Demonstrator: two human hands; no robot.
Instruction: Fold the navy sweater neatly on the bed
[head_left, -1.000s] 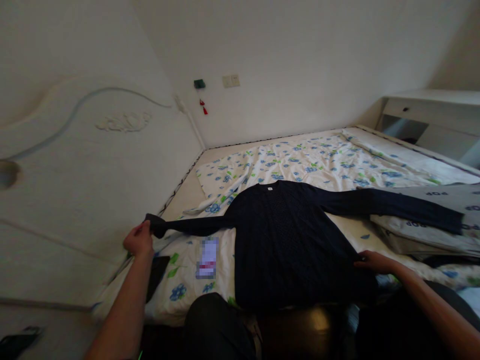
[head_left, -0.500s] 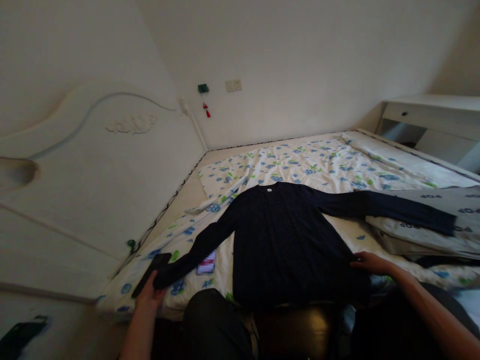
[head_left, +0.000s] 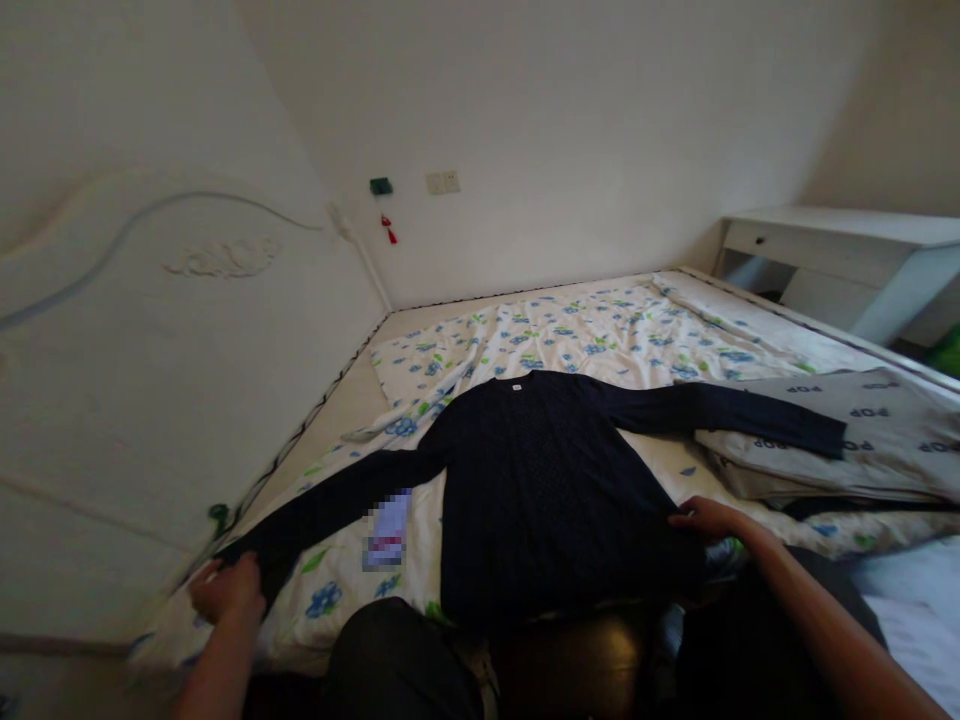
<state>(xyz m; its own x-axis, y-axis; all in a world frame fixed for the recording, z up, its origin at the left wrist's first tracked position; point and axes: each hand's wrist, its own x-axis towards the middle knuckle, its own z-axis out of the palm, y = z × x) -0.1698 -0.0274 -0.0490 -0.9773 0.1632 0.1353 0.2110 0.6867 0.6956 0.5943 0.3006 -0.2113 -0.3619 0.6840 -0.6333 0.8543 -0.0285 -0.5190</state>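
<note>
A dark navy sweater (head_left: 540, 490) lies spread on the bed, its neck with a white label facing away from me. My left hand (head_left: 229, 590) is closed on the cuff of the left-hand sleeve, which stretches out toward the headboard. My right hand (head_left: 705, 518) pinches the sweater's right side edge near the hem. The other sleeve (head_left: 757, 410) reaches across a folded grey cloth with dark lettering (head_left: 885, 405). The dark phone-like slab by my left hand cannot be told apart from the sleeve.
Blue-flowered bedding (head_left: 555, 325) covers much of the bed. A partly blurred white and red item (head_left: 388, 530) lies beside the sleeve. The white headboard (head_left: 150, 380) bounds the left side. A white desk (head_left: 832, 250) stands at the far right. My knee (head_left: 401, 655) is at the near edge.
My left hand has moved left with the cuff, and the sleeve now lies straighter and farther out over where the dark slab was. The right hand keeps its hold. The view has shifted somewhat.
</note>
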